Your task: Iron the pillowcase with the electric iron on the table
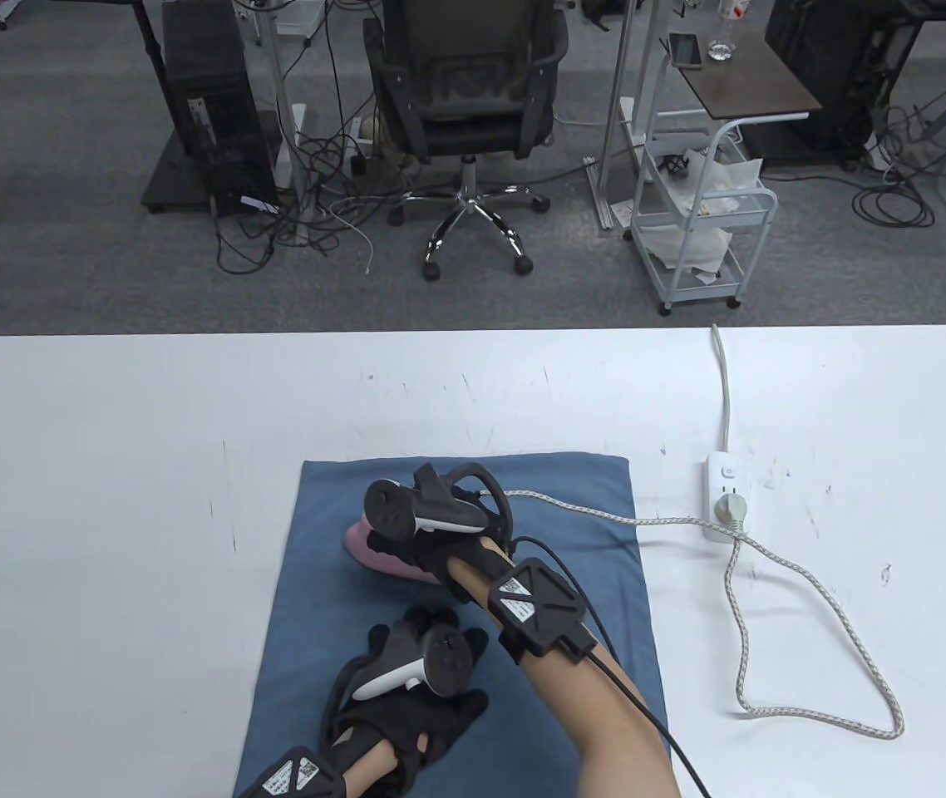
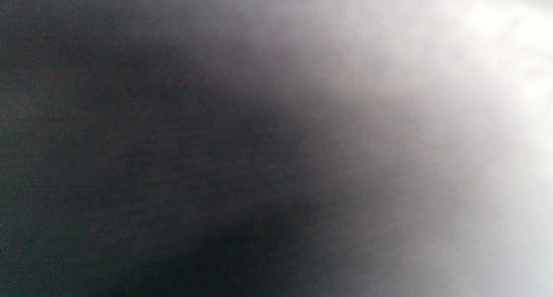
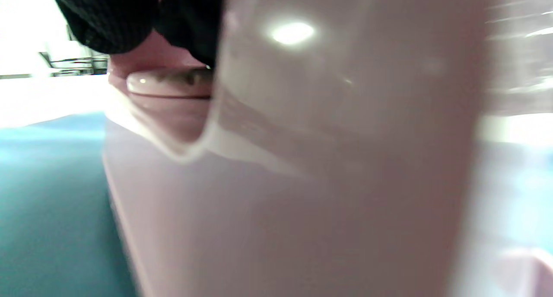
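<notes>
Right hand (image 1: 419, 544) gripping; left hand (image 1: 406, 706) flat.

One pillowcase (image 1: 456, 615), one iron (image 1: 394, 561), one power strip (image 1: 725, 490), two hands.

Bare table (image 1: 132, 465) left of and beyond the pillowcase (image 1: 332, 582): open passage. Right side is obstructed: power strip (image 1: 726, 497) just right of the cloth's far corner, iron cord (image 1: 780, 582) looping across toward the near right.
</notes>
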Demonstrator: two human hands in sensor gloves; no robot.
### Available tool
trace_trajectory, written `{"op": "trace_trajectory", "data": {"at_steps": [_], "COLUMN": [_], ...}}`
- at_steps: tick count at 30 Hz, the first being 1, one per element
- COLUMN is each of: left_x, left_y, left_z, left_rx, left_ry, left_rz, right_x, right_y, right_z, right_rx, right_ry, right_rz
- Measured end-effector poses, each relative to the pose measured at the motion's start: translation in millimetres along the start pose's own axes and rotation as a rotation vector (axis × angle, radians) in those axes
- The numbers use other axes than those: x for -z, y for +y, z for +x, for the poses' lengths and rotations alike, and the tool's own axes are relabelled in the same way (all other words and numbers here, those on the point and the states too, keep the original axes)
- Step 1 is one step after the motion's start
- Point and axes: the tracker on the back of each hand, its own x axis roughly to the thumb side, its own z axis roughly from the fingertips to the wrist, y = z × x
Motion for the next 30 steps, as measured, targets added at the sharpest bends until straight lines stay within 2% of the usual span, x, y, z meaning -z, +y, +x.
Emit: {"op": "trace_trajectory", "data": {"at_steps": [3,8,19,30], "left_x": [-0.1,-0.1,-0.1,-0.2], "left_y": [0.0,0.1,0.2,0.3], "left_z": [0.0,-0.3,-0.1,0.0], "left_rx": [0.0,-0.001,0.002,0.003], "left_ry": [0.0,-0.001,0.001,0.002], "left_rz": [0.0,0.0,0.0,0.001], "right_x": [10.5,2.7,-55.6,-127.5], "right_y": [-0.2,-1.3,-4.9,-10.9], "right_z": [-0.2,-3.3,-61.4,-144.7], "right_rx": [-0.014,-0.073,-0.12,-0.165], "right_ry": [0.07,0.108,0.247,0.431], "right_rz": [0.01,0.027,0.03,0.057]}}
